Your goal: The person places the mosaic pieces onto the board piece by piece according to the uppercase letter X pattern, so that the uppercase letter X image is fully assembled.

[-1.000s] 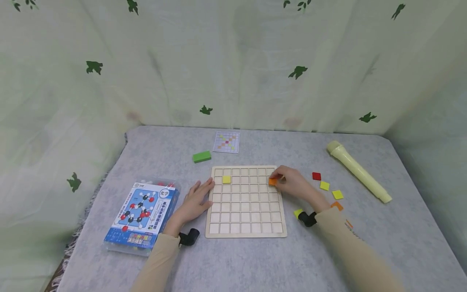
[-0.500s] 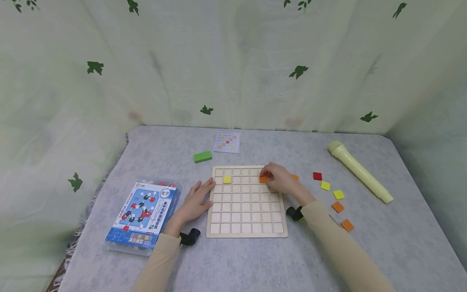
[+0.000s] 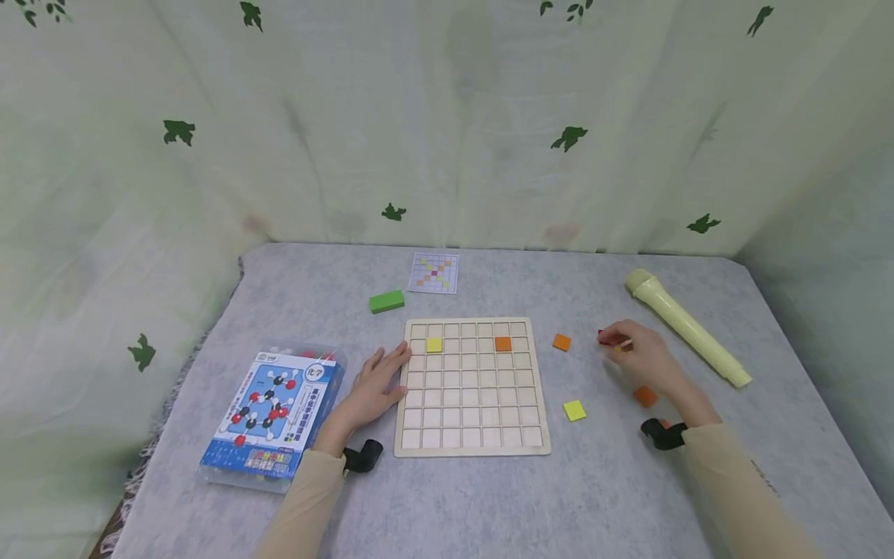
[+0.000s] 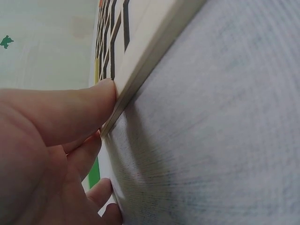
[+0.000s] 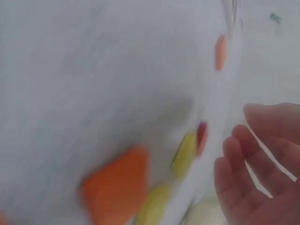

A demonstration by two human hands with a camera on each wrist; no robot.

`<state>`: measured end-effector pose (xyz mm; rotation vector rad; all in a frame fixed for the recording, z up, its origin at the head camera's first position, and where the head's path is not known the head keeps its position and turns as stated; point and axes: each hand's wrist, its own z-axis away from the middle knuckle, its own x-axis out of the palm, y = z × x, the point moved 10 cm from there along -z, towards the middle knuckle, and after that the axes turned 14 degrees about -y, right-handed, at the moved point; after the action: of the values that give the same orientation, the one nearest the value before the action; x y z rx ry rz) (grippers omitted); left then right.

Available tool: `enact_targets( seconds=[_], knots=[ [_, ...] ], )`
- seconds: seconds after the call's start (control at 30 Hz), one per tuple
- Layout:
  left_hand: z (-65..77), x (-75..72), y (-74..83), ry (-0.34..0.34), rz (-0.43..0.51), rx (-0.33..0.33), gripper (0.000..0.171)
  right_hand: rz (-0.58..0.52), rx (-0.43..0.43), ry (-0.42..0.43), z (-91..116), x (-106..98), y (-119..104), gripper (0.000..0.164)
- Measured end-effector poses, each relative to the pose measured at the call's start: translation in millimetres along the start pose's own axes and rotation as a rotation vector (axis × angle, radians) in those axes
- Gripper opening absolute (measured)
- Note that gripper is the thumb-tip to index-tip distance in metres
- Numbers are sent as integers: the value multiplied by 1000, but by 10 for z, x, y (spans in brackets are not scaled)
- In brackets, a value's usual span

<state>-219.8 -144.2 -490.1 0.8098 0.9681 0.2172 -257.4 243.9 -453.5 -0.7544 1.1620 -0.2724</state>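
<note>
The wooden grid board (image 3: 471, 452) lies flat on the table, with a yellow tile (image 3: 434, 345) and an orange tile (image 3: 503, 344) in its second row. My left hand (image 3: 373, 392) rests against the board's left edge; in the left wrist view its thumb (image 4: 79, 110) touches the rim. To the board's right, my right hand (image 3: 649, 365) hovers over a red tile (image 3: 601, 334), partly hiding it. In the right wrist view its slightly bent fingers hold nothing visible, apart from the red tile (image 5: 202, 139) and the yellow tile (image 5: 184, 153) near it.
Loose orange (image 3: 562, 342) and yellow (image 3: 575, 411) tiles lie right of the board. A pale yellow microphone-shaped object (image 3: 687, 330) lies farther right. Behind the board are a green block (image 3: 387, 301) and a patterned card (image 3: 433, 273). A boxed molecule set (image 3: 268, 419) stands left.
My right hand has let go of the orange tile in the board's second row and moved right, over the red tile. The left hand has stayed on the board's edge.
</note>
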Motion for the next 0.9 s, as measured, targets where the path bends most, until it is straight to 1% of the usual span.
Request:
enact_targets(
  seconds=[0.1, 0.17, 0.3, 0.43, 0.5, 0.6, 0.67, 0.77, 0.9],
  knots=[
    [5, -1, -3, 0, 5, 4, 62, 11, 43, -16, 102, -39, 197, 24],
    [7, -2, -8, 1, 6, 2, 62, 20, 49, -26, 135, -41, 261, 24],
    [7, 0, -13, 1, 1, -3, 62, 41, 70, -56, 132, -22, 297, 21],
    [0, 3, -8, 2, -1, -3, 62, 56, 87, -74, 112, -20, 269, 19],
    [-1, 5, -8, 1, -1, -6, 62, 58, 80, -84, 83, -10, 224, 18],
    [-2, 8, -15, 0, -2, -15, 62, 55, 56, -95, 5, 35, 83, 17],
    [0, 10, -17, 0, -5, -18, 62, 56, 34, -104, -71, 92, -66, 18],
    [1, 10, -19, 1, -5, -16, 63, 54, -38, -112, -197, 210, -384, 19],
    [1, 5, -19, 6, 0, -8, 62, 38, -148, -148, -411, 474, -854, 20]
  ],
)
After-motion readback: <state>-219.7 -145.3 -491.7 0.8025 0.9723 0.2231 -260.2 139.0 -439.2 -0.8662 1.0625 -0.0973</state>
